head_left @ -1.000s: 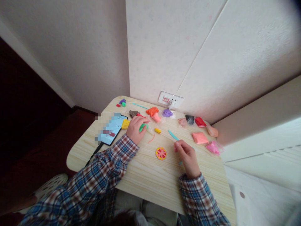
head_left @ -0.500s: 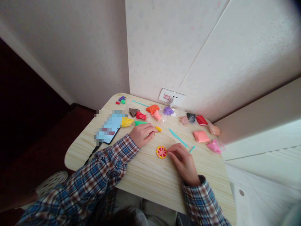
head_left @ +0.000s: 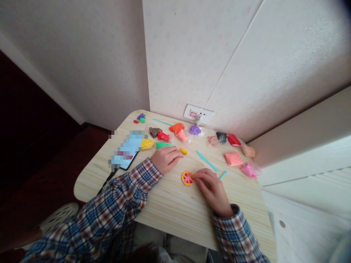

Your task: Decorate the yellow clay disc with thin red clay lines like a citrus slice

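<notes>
A round clay piece [head_left: 187, 178], red inside with pink spokes and a yellow rim, lies flat on the table. Thumb and fingertips of my right hand [head_left: 211, 189] close together at its right edge, covering a bit of the rim. My left hand [head_left: 166, 160] rests on the table with its fingers stretched out and nothing visible in them. Just beyond those fingertips is a small lump of yellow clay [head_left: 183, 151]. Behind the left hand a green clay packet [head_left: 163, 145] is partly covered. A turquoise clay knife [head_left: 207, 161] lies beyond the right hand.
A phone [head_left: 126, 151], blurred out, lies left with a cable. Clay packets, among them orange [head_left: 177, 128], purple [head_left: 195, 129] and salmon [head_left: 233, 159], line the back and right. Small grape-like clay shapes [head_left: 141, 116] sit far left. A wall socket [head_left: 199, 114] is behind the table.
My left fingertips have drawn slightly back from the yellow lump. My right fingertips have shifted a little farther over the round piece's edge. The view has tilted slightly.
</notes>
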Tool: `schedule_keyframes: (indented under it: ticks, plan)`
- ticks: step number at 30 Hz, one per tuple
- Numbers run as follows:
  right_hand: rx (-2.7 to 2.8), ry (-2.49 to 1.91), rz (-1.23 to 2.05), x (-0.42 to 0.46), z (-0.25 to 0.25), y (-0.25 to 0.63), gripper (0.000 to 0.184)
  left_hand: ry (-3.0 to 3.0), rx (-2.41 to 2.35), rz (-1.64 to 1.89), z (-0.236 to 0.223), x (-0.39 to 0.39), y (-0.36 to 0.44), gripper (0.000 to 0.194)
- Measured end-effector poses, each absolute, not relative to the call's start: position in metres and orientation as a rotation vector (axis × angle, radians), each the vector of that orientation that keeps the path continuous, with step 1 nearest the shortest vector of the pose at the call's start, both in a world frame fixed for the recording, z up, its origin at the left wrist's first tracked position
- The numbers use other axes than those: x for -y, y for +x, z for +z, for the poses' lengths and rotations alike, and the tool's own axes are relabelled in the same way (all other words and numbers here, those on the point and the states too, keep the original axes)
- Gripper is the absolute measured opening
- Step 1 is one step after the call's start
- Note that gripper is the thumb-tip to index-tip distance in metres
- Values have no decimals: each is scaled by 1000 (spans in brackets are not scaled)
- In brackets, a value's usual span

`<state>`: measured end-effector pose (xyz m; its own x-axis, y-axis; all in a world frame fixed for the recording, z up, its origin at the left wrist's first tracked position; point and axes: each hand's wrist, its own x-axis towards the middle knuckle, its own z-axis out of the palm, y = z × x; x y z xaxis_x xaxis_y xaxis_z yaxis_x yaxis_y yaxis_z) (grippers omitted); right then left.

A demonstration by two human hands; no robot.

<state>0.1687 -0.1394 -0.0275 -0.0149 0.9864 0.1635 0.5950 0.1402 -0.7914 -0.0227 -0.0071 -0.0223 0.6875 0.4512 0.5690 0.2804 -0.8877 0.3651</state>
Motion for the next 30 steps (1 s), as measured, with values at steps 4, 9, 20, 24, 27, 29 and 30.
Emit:
schedule_keyframes:
  ticks: [4, 9, 20, 24, 27, 29, 30]
  plan:
    - [1775, -1527, 640, 143, -31, 170, 21, 2707, -581, 1053, -26, 2, -24, 20]
    - [1820, -1531, 560, 144, -34, 172, 23, 2752, -577, 1068, -25, 1, -25, 20]
    - [1951, -1522, 312, 148, -30, 171, 31, 2778, -614, 997, -25, 0, -27, 21]
    - [1973, -1505, 307, 148, -31, 171, 30, 2795, -619, 996, -24, 0, -27, 21]
    - [1987, -1498, 301, 148, -31, 171, 30, 2794, -621, 975, -22, 1, -27, 20]
    - [1987, -1505, 298, 148, -32, 171, 29, 2800, -607, 980, -21, 1, -27, 20]
    - [1983, -1509, 298, 148, -32, 172, 29, 2802, -596, 990, -22, 1, -27, 20]
